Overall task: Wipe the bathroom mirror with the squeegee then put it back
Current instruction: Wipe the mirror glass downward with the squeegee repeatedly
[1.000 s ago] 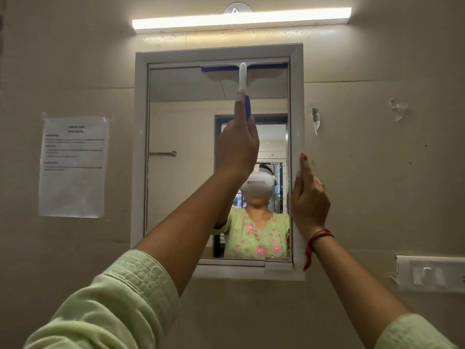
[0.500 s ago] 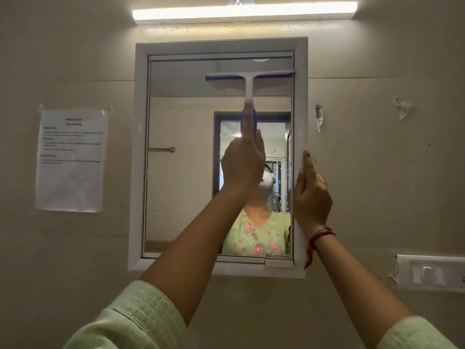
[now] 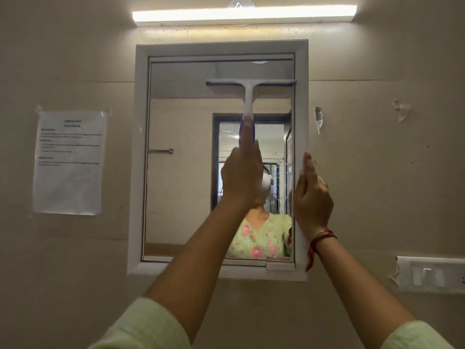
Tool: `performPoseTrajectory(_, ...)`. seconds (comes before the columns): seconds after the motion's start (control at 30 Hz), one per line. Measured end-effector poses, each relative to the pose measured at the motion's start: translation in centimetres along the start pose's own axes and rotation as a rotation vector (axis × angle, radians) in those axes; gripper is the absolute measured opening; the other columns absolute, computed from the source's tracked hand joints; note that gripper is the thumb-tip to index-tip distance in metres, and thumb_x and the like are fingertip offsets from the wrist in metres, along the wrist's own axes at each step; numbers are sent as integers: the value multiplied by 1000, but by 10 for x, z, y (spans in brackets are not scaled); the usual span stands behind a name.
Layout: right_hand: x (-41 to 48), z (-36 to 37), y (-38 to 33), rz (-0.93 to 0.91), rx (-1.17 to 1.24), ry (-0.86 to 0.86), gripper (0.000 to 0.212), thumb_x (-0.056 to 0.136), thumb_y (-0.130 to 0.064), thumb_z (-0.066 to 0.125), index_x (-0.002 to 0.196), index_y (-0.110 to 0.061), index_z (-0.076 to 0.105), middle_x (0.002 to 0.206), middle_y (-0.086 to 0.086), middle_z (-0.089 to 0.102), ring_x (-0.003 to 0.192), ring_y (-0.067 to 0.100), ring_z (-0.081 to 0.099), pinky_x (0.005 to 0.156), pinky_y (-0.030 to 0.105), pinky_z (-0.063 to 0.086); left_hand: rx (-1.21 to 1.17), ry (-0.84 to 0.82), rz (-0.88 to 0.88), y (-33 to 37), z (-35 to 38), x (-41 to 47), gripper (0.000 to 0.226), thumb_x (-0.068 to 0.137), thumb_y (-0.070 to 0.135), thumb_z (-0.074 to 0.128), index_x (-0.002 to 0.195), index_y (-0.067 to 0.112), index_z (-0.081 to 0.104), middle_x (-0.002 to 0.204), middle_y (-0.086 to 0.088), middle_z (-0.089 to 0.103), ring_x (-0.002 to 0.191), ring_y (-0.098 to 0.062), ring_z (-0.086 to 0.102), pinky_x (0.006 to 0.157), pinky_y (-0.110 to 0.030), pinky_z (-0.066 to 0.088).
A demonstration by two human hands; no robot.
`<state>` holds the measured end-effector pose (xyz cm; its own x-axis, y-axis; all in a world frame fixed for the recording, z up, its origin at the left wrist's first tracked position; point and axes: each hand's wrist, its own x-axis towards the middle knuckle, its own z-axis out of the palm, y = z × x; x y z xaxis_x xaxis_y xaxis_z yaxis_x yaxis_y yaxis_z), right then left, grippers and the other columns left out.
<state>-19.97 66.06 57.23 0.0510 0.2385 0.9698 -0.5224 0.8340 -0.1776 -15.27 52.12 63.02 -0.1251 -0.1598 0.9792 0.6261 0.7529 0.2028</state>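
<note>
White squeegee point(image 3: 250, 84) blade against mirror's point(image 3: 181, 172) right frame edge.

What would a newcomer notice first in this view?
The white T-shaped squeegee pressed to the upper right of the white-framed wall mirror, held in the left hand. The right hand steadies the frame's right edge. Above, a bright tube light glows.
</note>
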Motion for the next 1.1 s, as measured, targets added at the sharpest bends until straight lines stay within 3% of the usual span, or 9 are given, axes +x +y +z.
performPoseTrajectory(0.17,2,1,0,5,-9,1,44,98,-18,41,141,-13,36,84,16,67,62,18,56,55,23,42,-17,10,3,-2,3,-5,57,97,22,41,144,22,9,72,-9,61,51,-17,55,49,-37,53)
performPoseTrajectory(0.33,1,0,-1,-8,-14,4,43,96,-14,46,139,-10,40,94,22,67,66,25,62,56,24,45,14,31,24,7,-4,29,59,95,21,46,144,17,14,82,-13,65,57,-14,52,55,-25,45)
performPoseTrajectory(0.63,2,-1,-3,-4,-17,-7,44,96,-13,47,139,-10,40,95,22,68,65,25,62,56,25,46,-2,-9,0,2,-3,-14,59,96,22,43,145,20,9,71,-7,60,51,-15,54,48,-27,48)
performPoseTrajectory(0.97,2,-1,-4,-6,-8,-6,44,96,-14,44,140,-9,38,93,23,67,63,25,61,54,27,48,59,17,17,11,-12,44,53,95,23,49,140,16,22,86,-11,66,56,-13,51,55,-25,49)
performPoseTrajectory(1.1,1,-2,-4,-8,-4,-5,44,96,-15,45,139,-9,39,95,23,67,65,25,62,55,29,50,45,17,-5,10,-3,9,58,96,23,46,144,18,14,71,-3,56,51,-11,50,47,-19,40)
